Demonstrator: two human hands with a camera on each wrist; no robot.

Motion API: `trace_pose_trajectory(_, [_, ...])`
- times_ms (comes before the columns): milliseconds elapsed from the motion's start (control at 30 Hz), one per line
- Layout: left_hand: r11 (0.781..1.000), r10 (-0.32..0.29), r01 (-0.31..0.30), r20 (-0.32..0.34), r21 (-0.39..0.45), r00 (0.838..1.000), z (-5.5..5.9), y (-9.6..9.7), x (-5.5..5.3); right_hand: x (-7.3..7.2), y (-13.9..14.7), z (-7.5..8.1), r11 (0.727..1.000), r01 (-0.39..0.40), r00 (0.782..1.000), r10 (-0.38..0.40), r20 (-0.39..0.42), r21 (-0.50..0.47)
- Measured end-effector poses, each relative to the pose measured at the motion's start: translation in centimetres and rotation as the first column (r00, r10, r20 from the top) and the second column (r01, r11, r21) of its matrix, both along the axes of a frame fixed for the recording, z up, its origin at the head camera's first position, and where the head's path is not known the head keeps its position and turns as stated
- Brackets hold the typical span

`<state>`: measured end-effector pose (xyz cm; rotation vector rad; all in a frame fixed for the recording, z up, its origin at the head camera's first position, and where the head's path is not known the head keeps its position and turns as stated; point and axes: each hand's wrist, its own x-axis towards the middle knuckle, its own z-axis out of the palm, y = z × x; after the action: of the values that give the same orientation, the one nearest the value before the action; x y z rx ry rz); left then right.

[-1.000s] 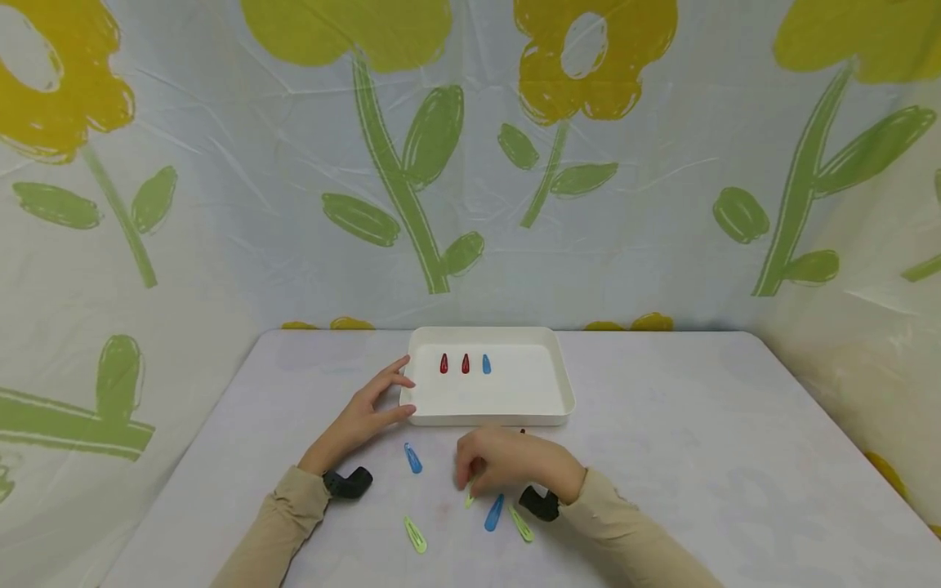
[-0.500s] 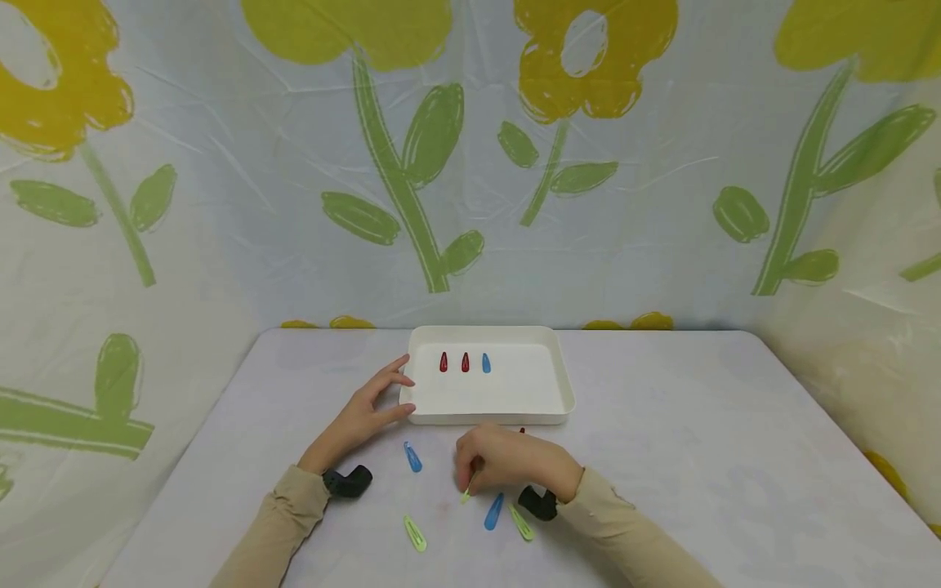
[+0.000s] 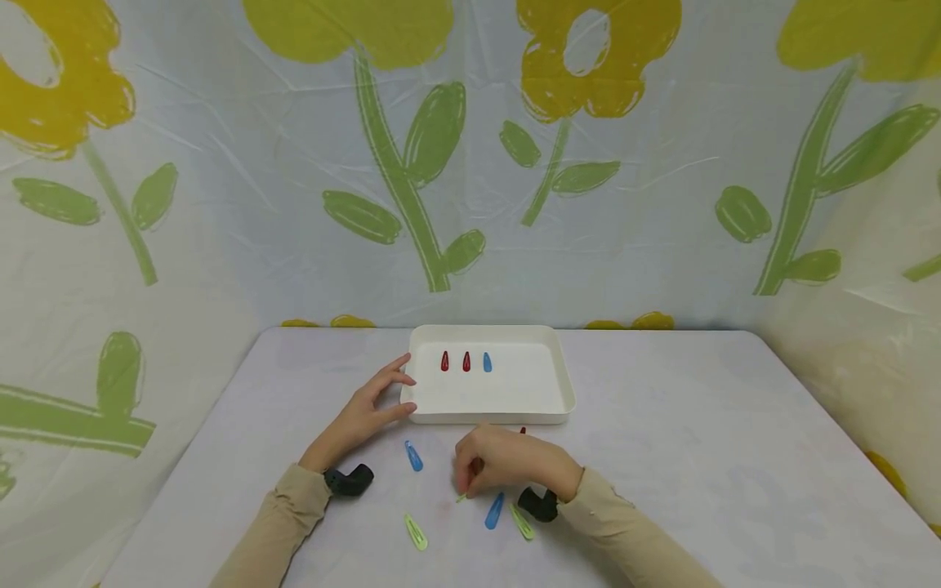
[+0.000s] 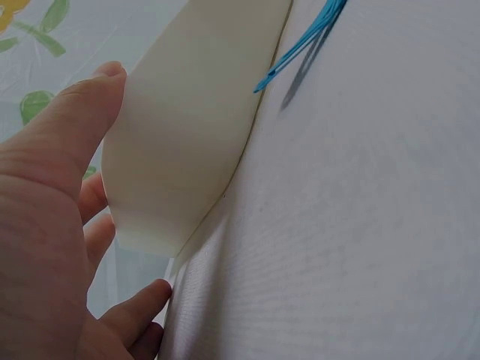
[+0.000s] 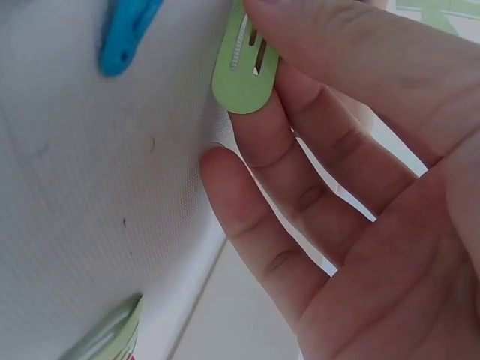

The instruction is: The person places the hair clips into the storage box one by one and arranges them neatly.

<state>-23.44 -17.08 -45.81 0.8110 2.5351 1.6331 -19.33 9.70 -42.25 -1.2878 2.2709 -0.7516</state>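
Observation:
My right hand (image 3: 507,457) pinches a light green snap hair clip (image 5: 244,90) between thumb and fingers, low over the table in front of the tray. Only the clip's end peeks out below the fingertips in the head view. Spread fingers of my left hand (image 3: 360,416) touch the left side of a shallow white tray (image 3: 488,418), with the thumb at its near left corner. Inside the tray, two red hair clips (image 3: 466,362) and a blue hair clip (image 3: 488,362) stand in a row. Another blue hair clip (image 3: 414,456) lies between my hands.
On the table nearer me lie a green hair clip (image 3: 415,532), a blue hair clip (image 3: 495,511) and a second green hair clip (image 3: 522,523) beside the right wrist. A red clip (image 3: 523,430) is mostly hidden behind the right hand. A flower-patterned curtain (image 3: 632,188) hangs behind the table.
The green clip in my right fingers has turned, and less of it shows below the fingertips. My left hand and the tray have stayed in place.

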Motion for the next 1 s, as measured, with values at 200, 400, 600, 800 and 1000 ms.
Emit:
trace_pose_trajectory(200, [1.000, 0.002, -0.002, 0.004, -0.002, 1.000, 0.0, 0.0, 0.0, -0.1, 0.0, 0.1, 1.000, 0.009, 1.000, -0.009, 0.009, -0.014])
trace_pose_trajectory(400, [1.000, 0.004, -0.004, -0.005, -0.012, 1.000, -1.4, -0.3, -0.9, -0.5, 0.1, -0.2, 0.999, -0.002, 1.000, 0.002, 0.000, -0.045])
trace_pose_trajectory(600, [1.000, 0.017, -0.017, -0.016, -0.023, 1.000, -3.3, -0.8, -2.1, -0.6, 0.1, 0.0, 0.995, -0.004, 0.998, -0.002, -0.061, -0.101])
trace_pose_trajectory(800, [1.000, 0.008, -0.008, -0.020, 0.003, 1.000, -3.3, -0.8, -2.1, -0.5, 0.0, 0.3, 0.991, 0.021, 0.996, -0.032, -0.079, -0.133])
trace_pose_trajectory(1000, [0.999, 0.014, -0.015, -0.022, -0.031, 1.000, -3.3, -0.9, -2.0, -0.4, 0.0, 0.5, 0.986, 0.048, 0.996, -0.059, -0.062, -0.162])
